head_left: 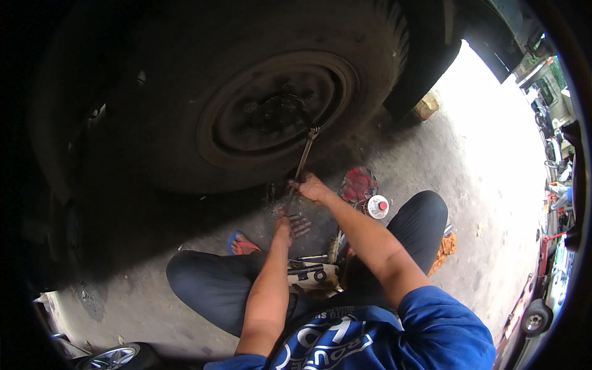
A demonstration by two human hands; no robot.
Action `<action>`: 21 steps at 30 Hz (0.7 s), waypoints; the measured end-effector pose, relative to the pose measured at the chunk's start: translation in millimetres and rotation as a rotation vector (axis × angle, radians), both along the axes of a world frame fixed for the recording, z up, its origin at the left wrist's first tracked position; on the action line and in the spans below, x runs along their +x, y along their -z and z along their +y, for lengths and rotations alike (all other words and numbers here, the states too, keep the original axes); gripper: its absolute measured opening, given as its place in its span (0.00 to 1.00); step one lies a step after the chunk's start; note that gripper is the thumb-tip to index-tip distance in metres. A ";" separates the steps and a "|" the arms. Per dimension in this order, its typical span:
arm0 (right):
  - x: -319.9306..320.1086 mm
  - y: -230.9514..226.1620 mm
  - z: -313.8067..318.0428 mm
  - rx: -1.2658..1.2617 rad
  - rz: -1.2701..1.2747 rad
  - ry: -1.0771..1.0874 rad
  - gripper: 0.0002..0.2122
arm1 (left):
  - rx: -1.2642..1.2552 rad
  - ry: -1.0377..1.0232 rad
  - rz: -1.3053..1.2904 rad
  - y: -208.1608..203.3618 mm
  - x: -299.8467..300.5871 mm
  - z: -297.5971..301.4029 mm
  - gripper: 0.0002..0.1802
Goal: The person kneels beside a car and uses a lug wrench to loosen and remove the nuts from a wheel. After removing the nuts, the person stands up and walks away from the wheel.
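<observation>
A long metal wrench (305, 153) reaches from the wheel hub (280, 112) down toward me, its head at the lower right of the hub. My right hand (313, 188) is wrapped around the wrench's handle. Just below it, my left hand (291, 227) has its fingers stretched out, with the palm near the handle's lower end; whether it touches the handle I cannot tell. The large dark tire (166, 123) fills the upper left, its steel rim (213, 126) in shadow. Exactly what the wrench head grips is too dark to make out.
Beside my right forearm are a red dish (359, 184) and a white can with a red cap (377, 206). Tools (308, 269) lie between my legs. An orange rag (443, 253) is by my right knee, a block (426, 106) beyond the tire. A loose wheel (117, 357) lies lower left.
</observation>
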State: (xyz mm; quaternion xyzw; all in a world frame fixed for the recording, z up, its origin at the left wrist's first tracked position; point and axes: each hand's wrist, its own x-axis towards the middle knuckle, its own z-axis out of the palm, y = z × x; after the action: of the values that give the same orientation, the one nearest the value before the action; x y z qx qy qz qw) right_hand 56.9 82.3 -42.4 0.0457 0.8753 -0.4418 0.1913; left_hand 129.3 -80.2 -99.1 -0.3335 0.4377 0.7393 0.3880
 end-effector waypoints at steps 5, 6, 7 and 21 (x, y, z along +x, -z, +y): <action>-11.8 1.0 115.1 0.861 0.158 -0.369 0.18 | -0.354 0.320 0.395 -39.3 -3.3 41.9 0.14; -14.1 -12.7 140.1 0.840 0.137 -0.221 0.18 | -0.331 0.282 0.470 -43.5 -6.0 45.7 0.13; -15.9 -29.7 157.8 0.850 0.212 -0.102 0.18 | -0.306 0.240 0.513 -46.8 -9.0 49.2 0.13; 57.5 -320.8 82.2 1.067 0.335 -0.411 0.18 | 0.008 -0.195 0.555 -137.8 -53.7 63.8 0.19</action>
State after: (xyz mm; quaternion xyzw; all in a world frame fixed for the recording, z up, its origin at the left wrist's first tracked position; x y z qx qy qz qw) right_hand 114.5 164.5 278.4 -0.1052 0.9855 0.1039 0.0828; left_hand 75.7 -16.5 38.8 -0.1576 0.4902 0.8378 0.1817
